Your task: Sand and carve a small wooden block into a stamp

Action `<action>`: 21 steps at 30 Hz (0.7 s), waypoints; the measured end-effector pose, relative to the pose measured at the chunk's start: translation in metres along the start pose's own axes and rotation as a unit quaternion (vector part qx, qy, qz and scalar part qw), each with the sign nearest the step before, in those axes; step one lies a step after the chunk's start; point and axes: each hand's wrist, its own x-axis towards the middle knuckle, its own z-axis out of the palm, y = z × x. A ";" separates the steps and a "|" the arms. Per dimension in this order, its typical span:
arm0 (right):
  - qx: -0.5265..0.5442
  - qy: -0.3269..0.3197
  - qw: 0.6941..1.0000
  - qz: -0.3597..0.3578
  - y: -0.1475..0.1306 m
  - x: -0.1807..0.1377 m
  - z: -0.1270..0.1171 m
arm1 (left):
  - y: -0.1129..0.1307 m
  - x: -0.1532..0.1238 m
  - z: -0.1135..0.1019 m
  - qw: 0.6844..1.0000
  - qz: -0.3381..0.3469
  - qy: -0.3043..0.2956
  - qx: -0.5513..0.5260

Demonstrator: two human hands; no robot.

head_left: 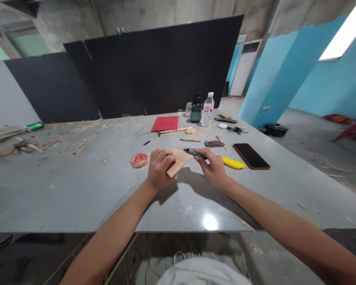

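Observation:
My left hand (pixel 160 168) is closed around a small pale wooden block (pixel 179 160), holding it tilted above the grey table (pixel 77 190). My right hand (pixel 213 168) grips a dark green-handled carving tool (pixel 195 153), its tip resting against the block's upper right edge. A round wooden disc with a red carved pattern (pixel 139 160) lies just left of my left hand. A yellow utility knife (pixel 231 162) lies to the right of my right hand.
A black phone (pixel 250 156) lies to the right. Farther back are a red sheet (pixel 165 123), a small mallet (pixel 178 130), more carving tools, a dark bottle (pixel 196 108) and a clear water bottle (pixel 208 109). Wood shavings litter the table's far left.

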 end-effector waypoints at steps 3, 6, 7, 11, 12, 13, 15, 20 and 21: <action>-0.007 0.006 1.000 -0.004 0.003 0.000 -0.001 | 0.001 0.001 0.001 1.000 0.002 0.005 -0.012; -0.011 0.009 1.000 -0.005 0.005 0.000 -0.001 | 0.000 0.001 0.004 1.000 -0.001 0.010 -0.027; -0.012 0.008 1.000 -0.003 0.006 0.000 -0.001 | 0.000 0.001 0.004 0.999 -0.003 0.011 -0.034; -0.009 -0.004 1.000 0.005 0.007 -0.002 -0.001 | 0.000 0.001 0.006 0.997 -0.024 0.003 -0.077; -0.009 -0.006 1.000 0.008 0.007 -0.002 -0.001 | 0.001 0.001 0.006 0.995 -0.040 -0.004 -0.094; -0.010 -0.007 1.000 0.011 0.007 -0.002 0.000 | 0.003 0.001 0.005 0.992 -0.060 -0.011 -0.114; -0.010 -0.006 1.000 0.014 0.007 -0.002 0.000 | 0.006 0.001 0.004 0.981 -0.111 -0.023 -0.155; -0.005 -0.002 1.000 0.008 0.007 -0.001 0.000 | 0.015 0.002 0.006 0.912 -0.317 -0.026 -0.260; -0.006 -0.002 1.000 0.010 0.006 0.000 0.000 | 0.016 0.003 0.007 0.883 -0.367 -0.014 -0.292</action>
